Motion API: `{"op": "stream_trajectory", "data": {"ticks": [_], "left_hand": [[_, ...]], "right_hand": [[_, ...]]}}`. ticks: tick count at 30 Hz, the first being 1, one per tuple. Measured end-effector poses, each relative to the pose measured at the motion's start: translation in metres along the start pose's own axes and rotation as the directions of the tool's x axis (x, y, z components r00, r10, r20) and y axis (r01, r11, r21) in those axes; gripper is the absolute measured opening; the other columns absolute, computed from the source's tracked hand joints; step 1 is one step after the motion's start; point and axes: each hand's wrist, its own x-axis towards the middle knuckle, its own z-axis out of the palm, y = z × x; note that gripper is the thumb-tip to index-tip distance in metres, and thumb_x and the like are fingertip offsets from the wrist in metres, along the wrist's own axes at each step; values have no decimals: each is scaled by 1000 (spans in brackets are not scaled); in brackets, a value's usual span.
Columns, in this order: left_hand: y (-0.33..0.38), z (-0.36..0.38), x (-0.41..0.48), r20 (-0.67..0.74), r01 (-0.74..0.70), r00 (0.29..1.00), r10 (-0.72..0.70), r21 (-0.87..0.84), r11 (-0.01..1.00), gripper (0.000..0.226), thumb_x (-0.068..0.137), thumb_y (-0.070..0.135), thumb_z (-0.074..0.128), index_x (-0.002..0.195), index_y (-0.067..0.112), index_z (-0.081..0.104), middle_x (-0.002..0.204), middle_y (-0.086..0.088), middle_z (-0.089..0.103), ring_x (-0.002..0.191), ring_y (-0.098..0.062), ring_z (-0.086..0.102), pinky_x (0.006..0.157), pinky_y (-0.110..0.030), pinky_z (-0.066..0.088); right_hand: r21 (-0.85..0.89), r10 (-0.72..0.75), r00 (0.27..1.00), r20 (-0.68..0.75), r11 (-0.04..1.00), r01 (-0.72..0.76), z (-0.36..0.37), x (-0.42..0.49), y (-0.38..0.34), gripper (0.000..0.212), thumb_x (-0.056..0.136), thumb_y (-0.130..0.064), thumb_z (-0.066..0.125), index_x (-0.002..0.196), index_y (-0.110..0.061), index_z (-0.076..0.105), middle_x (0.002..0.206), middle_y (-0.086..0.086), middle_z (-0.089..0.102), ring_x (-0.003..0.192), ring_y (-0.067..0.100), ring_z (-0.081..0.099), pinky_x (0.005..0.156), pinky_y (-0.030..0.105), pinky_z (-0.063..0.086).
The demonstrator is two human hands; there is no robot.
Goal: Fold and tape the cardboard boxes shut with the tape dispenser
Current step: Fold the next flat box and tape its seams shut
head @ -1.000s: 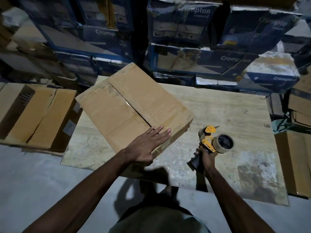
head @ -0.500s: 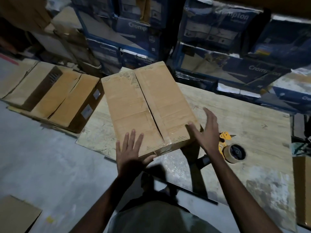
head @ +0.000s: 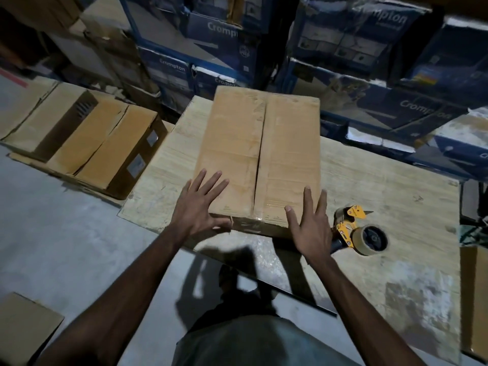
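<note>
Cardboard box (head: 261, 159) lies flat on the wooden surface (head: 396, 196), towards its left and far side, with both top flaps folded down so that they meet along a centre seam. A glossy band runs along that seam and over the near edge, so this box looks taped already, though the dim light makes it hard to be sure the strip runs the full length. The tape dispenser (head: 353, 233) lies on the surface just right of the box's near corner, and neither hand holds it. By that reading, this box is about done and what is left is to move it off and start another. Several brown boxes (head: 87, 143) sit on the floor (head: 52, 247) to the left, but whether they are sealed cannot be told.

The left hand (head: 196, 207) is spread wide — fingers straight on the top at the near left corner, thumb down by the front edge. The right hand (head: 309, 223) is likewise spread at the near right corner, fingers straight over the top; whether its palm actually presses the cardboard is unclear. Neither hand pinches or holds anything.
</note>
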Motion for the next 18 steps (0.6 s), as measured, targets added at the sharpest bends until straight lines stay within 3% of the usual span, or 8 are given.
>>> {"op": "stream_trajectory", "data": {"ticks": [2, 4, 6, 12, 18], "left_hand": [[4, -7, 12, 8, -32, 999, 32, 67, 997, 126, 66, 107, 30, 165, 38, -4, 173, 8, -14, 160, -24, -13, 125, -63, 11], [16, -9, 13, -7, -15, 1000, 16, 86, 996, 131, 63, 110, 23, 165, 35, -5, 173, 5, -15, 159, -25, -13, 124, -64, 4], [33, -6, 11, -48, 37, 998, -35, 45, 998, 134, 59, 112, 20, 166, 33, -2, 173, 5, -12, 160, -25, -11, 125, -63, 0], [50, 9, 5, -189, 59, 980, -64, -32, 998, 128, 66, 108, 27, 165, 27, 23, 173, 4, 13, 160, -26, 11, 126, -60, 9], [48, 17, 12, -186, 60, 981, -62, -16, 998, 131, 64, 109, 30, 165, 26, 21, 173, 1, 13, 160, -28, 12, 125, -62, 9]], "right_hand": [[-149, -99, 993, -56, 985, 90, 5, 5, -1, 70, 103, -70, 25, 164, -37, 16, 174, 6, -4, 157, 36, 14, 124, 63, 15], [-246, -228, 973, 13, 943, 225, 9, 8, -6, 75, 100, -77, 24, 164, -40, 15, 174, 0, -6, 160, 28, 0, 125, 62, -2], [-284, -318, 946, 67, 902, 324, 14, 6, -19, 86, 92, -88, 21, 163, -40, 20, 174, -1, 1, 159, 30, 4, 124, 63, 3], [-350, -278, 960, 31, 896, 271, 30, 5, -32, 94, 86, -94, 26, 162, -39, 26, 172, -2, 16, 158, 33, 12, 123, 62, 10], [-387, -305, 952, 18, 876, 288, 39, 11, -28, 102, 80, -98, 29, 162, -37, 28, 171, -2, 20, 157, 38, 16, 122, 64, 12]]}}
